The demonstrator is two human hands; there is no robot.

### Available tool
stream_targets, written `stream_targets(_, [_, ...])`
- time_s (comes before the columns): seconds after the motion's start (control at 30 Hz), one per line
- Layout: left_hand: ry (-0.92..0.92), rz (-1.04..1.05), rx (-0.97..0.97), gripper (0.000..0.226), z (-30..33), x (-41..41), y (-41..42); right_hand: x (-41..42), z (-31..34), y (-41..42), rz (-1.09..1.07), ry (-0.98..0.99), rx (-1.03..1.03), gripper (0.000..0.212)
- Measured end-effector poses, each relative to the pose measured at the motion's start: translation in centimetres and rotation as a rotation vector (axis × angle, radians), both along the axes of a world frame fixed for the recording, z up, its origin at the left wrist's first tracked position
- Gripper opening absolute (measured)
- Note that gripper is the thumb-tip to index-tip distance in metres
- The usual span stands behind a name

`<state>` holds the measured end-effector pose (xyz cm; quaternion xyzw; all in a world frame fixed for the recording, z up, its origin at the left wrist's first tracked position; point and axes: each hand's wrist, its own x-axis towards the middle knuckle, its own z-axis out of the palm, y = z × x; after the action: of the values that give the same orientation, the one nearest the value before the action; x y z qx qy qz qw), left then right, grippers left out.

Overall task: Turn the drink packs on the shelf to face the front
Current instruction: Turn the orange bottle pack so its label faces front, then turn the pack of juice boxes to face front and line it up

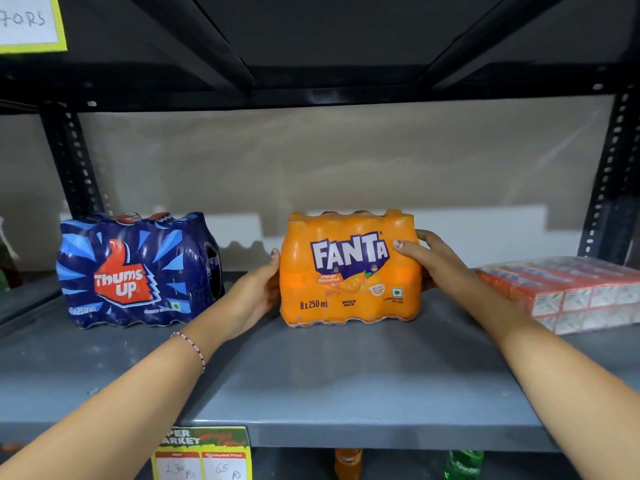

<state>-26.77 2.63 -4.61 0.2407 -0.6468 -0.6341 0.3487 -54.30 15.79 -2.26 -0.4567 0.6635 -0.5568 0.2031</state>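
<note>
Progress looks nearly complete in the head view: the Fanta pack [349,268] stands mid-shelf [311,375], logo forward, clasped on its sides by the left hand [258,289] and right hand [424,258]. The Thums Up pack [135,270], further left, also faces forward, slightly angled, so likely only release remains.

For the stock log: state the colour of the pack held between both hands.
Orange, with a white Fanta logo on dark blue; the Fanta pack shows clearly in the head view.

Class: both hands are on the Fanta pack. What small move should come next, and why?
Probably let go: the Fanta pack already shows its logo to the front and sits flat on the shelf, left hand and right hand at its sides. The Thums Up pack also faces front.
</note>
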Motion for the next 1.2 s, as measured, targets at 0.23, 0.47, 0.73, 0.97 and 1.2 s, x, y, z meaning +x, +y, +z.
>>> stream_targets(0.23, [0.047,-0.056,0.047,0.052,-0.3,-0.6,-0.5,0.6,0.7,0.9,0.043,0.071,0.049,0.082])
stream_targets(0.47, [0.063,-0.020,0.074,0.056,-0.4,-1.0,-0.2,0.7,0.7,1.2,0.032,0.063,0.077,0.070])
stream_targets(0.73, [0.137,0.275,-0.278,0.022,1.4,-1.0,1.0,0.6,1.8,4.8,0.061,0.047,0.064,0.060])
stream_targets(0.97, [0.351,0.299,-0.550,0.026,7.2,-5.5,10.9,-8.5,6.8,12.1,-0.254,0.298,-0.097,0.033])
stream_targets(1.2, [-0.373,-0.167,-0.554,0.048,2.8,-19.8,17.7,-21.0,2.5,14.5,-0.654,0.383,0.482,0.071])
